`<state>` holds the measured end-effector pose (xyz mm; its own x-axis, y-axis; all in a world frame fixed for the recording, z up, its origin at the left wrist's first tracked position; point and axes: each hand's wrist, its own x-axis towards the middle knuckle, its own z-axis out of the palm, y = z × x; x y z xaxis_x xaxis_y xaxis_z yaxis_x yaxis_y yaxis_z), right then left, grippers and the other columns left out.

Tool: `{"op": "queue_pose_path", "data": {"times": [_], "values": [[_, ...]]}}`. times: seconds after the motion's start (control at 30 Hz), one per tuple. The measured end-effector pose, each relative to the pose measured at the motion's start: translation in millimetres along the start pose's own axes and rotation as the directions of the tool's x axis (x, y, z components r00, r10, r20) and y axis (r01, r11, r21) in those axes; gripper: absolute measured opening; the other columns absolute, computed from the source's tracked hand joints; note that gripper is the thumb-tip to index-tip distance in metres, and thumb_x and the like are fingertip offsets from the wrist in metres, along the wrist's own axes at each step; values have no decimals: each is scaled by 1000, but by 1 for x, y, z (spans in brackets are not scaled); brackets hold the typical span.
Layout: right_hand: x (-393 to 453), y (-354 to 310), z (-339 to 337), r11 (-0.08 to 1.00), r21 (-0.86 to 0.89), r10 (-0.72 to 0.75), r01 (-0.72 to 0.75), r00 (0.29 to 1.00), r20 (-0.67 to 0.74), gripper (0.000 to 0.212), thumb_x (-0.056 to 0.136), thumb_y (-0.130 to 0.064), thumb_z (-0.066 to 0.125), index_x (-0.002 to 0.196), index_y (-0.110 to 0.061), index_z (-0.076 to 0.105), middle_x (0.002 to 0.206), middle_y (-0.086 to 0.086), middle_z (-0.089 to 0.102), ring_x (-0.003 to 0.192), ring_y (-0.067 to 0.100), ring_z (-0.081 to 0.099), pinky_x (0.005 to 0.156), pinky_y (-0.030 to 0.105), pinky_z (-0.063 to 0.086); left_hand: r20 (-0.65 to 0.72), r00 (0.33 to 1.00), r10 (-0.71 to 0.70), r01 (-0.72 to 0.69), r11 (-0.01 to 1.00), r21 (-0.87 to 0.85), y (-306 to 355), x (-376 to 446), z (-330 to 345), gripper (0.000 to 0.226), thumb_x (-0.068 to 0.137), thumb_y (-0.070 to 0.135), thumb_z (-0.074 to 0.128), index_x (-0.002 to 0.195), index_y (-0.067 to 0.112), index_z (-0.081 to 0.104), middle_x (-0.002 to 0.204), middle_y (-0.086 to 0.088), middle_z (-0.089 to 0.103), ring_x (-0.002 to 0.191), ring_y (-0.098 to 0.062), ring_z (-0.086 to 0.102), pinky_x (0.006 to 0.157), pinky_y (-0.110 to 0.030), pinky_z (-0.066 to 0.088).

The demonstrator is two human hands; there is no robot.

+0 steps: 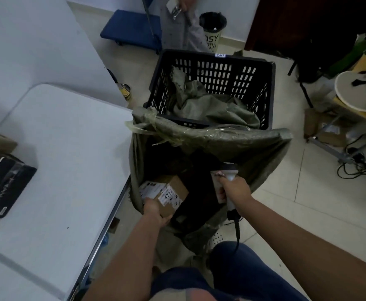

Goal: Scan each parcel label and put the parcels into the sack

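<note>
- While the left hand [154, 210] grips the near corner of a brown cardboard parcel [169, 195], that box tilts just over the sack's open mouth, at its left side beside the table edge.
- White labels face up on the parcel; one reads "4713" in bold print.
- Over on the other side, the right hand [235, 190] is wrapped tight round the handle of a handheld scanner [229, 181], head pointing forward above the sack, cable trailing back toward the person's knee.
- Something pale and flat, pink-printed, sits against the right fingers under the scanner; too blurred to say what it is.
- The green woven sack [253, 140] hangs wide open, its far rim folded over, the inside dark.
- Just behind it stands a black slotted crate [221, 68] with more crumpled green sacking inside.
- A white table [64, 148] runs along the left, a black box [1, 187] lying at its left edge.
- Beyond the crate: a blue platform trolley [130, 29], a bin [212, 29] with a dark liner, and another person standing, only partly in view.
</note>
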<state>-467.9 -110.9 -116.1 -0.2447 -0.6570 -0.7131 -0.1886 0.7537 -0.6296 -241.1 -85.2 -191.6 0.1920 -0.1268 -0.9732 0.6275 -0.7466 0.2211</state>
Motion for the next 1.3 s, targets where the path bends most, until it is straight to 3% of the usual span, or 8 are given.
{"op": "queue_pose_path", "data": {"times": [0.17,0.27,0.5,0.63,0.83,0.97,1.07,1.3], "values": [[4,-2,4,1000,25,3,-3,1000,14,26,93,-28,65,83,-4,66,65,10,65,54,21,60,57,29,50,-70,980,186,-182,981,68,5,-6,13,50,108,35,30,150,7,35,150,-18,42,135,-39,45,104,-50,42],[6,-1,5,999,45,8,-9,1000,17,25,93,-27,65,83,-4,65,65,10,64,55,21,60,59,32,51,-30,991,128,-127,991,32,8,-3,18,54,108,43,30,151,12,33,156,-13,35,140,-39,36,116,-52,31],[9,9,11,999,16,40,-41,999,30,29,94,-31,64,81,-5,64,67,11,65,55,19,59,54,28,47,43,993,107,-110,992,64,9,2,10,44,102,15,53,143,4,43,149,-15,42,132,-37,45,104,-47,48],[10,12,13,998,30,56,-57,998,29,30,94,-31,64,78,-6,63,66,11,65,55,19,59,54,29,47,93,984,151,-171,949,263,3,1,16,48,97,6,60,141,1,40,112,-17,60,91,-30,61,63,-34,57],[10,13,12,998,28,61,-62,997,46,30,95,-32,62,79,-7,62,69,12,64,57,20,59,55,29,48,-1,895,445,-364,733,575,4,28,13,43,92,25,69,130,7,58,135,-16,54,118,-35,55,102,-38,47],[11,14,13,999,20,48,-49,997,52,28,95,-32,62,83,-6,62,69,11,65,59,20,60,57,30,49,17,869,494,-404,689,602,5,25,3,7,96,18,59,95,12,57,105,-10,56,96,-23,52,86,-31,44],[10,14,19,999,21,46,-47,998,53,30,94,-32,64,82,-5,63,67,11,65,58,20,60,57,31,48,14,878,479,-395,705,589,8,22,-11,17,94,18,52,79,10,54,94,-14,59,86,-26,54,75,-30,41],[-7,-8,52,1000,25,-1,-1,997,79,33,92,-31,66,75,-4,64,62,10,64,52,19,59,54,31,47,-41,785,618,-452,617,644,30,0,-65,14,89,11,48,89,1,57,85,-12,56,82,-28,51,75,-38,41]]}}
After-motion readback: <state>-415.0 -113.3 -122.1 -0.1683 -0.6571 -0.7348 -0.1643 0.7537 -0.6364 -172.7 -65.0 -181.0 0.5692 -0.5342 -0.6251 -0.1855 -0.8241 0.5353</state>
